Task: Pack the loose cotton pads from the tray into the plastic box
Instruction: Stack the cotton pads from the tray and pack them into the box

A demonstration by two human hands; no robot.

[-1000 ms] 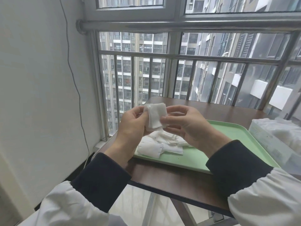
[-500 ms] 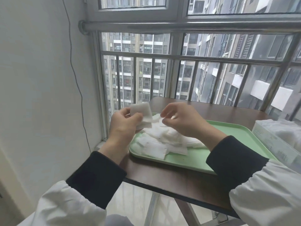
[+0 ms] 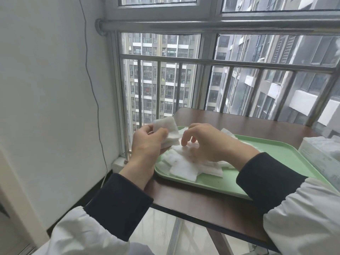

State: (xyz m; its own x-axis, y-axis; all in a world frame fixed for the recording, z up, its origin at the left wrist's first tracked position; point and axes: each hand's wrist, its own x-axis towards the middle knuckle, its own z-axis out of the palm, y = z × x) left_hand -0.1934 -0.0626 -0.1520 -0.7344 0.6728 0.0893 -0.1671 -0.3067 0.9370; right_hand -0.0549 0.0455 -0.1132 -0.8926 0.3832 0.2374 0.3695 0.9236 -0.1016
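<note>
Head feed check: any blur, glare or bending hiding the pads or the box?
Head view: even window daylight, no glare; right hand slightly motion-blurred over the loose pads; held pads in the left hand fairly sharp; wide-angle bends the railing; plastic box cropped at the right edge, contents washed out.

Soft, flat daylight comes to us through the tall barred glass window ahead, leaving only faint shadows. The plain white wall on the left is evenly lit, a little grey. The stack of white square cotton pads pinched in the left hand is so bright that we lose its texture. The right hand is smeared with blur at its fingers, and the clear plastic box at the right edge looks soft. The horizontal steel rail bows with wide-angle distortion.
</note>
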